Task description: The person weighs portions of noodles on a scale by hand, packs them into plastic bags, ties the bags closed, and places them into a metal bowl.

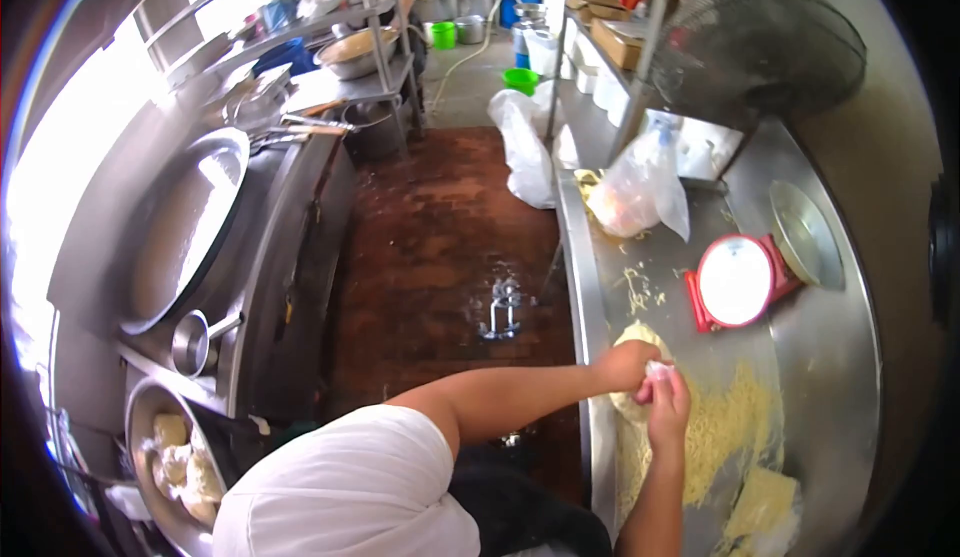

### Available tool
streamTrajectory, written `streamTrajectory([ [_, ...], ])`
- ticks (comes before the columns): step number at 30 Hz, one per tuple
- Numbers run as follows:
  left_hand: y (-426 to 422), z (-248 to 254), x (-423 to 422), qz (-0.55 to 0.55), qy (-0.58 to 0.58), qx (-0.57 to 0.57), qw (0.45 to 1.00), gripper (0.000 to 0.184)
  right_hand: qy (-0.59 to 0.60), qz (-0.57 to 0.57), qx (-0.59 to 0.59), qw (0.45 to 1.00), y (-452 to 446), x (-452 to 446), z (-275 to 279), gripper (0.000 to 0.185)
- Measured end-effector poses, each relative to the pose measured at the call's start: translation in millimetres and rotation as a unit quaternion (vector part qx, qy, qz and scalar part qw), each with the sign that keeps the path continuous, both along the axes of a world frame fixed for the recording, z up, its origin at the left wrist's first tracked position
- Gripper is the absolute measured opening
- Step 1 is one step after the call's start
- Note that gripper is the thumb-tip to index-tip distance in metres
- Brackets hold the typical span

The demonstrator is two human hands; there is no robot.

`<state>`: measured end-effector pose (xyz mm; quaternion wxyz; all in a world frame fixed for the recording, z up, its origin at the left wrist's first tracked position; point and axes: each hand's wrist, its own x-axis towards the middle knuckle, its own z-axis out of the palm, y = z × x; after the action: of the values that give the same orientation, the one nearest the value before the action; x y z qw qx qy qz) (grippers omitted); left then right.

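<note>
My left hand point(628, 367) and my right hand point(667, 404) meet over the steel counter at the right. Both are closed around the gathered neck of a clear plastic bag point(640, 336), whose whitish end pokes out between the fingers. Pale yellow noodles seem to fill the bag; my left hand hides much of it. Beside and below my right hand, loose noodles point(735, 422) spread across the counter. A flat bag of noodles point(762, 502) lies at the near right.
A red scale point(736, 283) with a metal pan point(806, 235) stands beyond my hands. Farther back are a filled plastic bag point(640, 192) and a fan point(760, 47). Across the brown floor point(430, 257), a large wok point(190, 227) and a bowl of bags point(145, 457) line the left.
</note>
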<state>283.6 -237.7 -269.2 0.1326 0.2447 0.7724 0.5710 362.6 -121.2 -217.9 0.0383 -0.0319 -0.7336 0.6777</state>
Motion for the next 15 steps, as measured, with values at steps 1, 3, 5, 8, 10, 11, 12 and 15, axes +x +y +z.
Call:
streamTrajectory([
  [1,-8.5,11.5,9.0,0.029,-0.029,0.04,0.998,0.016,0.017,0.001,0.024,1.0,-3.4,5.3,5.6,0.022],
  [3,-44.3,35.0,16.2,0.076,-0.139,0.027,0.987,0.034,0.044,-0.047,0.004,0.998,-10.0,6.7,14.6,0.022],
  [5,-100.8,52.5,32.0,0.099,-0.125,-0.013,0.987,0.041,0.021,-0.075,-0.023,0.997,-14.5,1.1,12.3,0.023],
  [8,-192.5,49.2,71.3,0.167,-0.123,0.012,0.978,0.043,-0.071,-0.055,-0.043,0.995,-24.0,-10.4,-9.6,0.021],
  [10,-253.8,43.5,107.1,0.246,-0.108,-0.03,0.963,0.041,-0.117,0.014,-0.018,0.993,-45.8,-18.2,-35.7,0.02],
  [11,-286.1,45.1,130.2,0.291,-0.117,-0.07,0.947,0.039,-0.145,0.054,-0.001,0.988,-66.0,-20.2,-44.0,0.018],
  [12,-314.0,42.0,155.3,0.347,-0.111,-0.106,0.925,0.036,-0.174,0.092,0.018,0.98,-88.3,-16.7,-52.5,0.017],
  [15,-387.7,24.4,226.4,0.601,-0.057,-0.09,0.792,0.029,-0.232,0.214,0.071,0.946,-160.6,-4.0,-70.5,0.012],
])
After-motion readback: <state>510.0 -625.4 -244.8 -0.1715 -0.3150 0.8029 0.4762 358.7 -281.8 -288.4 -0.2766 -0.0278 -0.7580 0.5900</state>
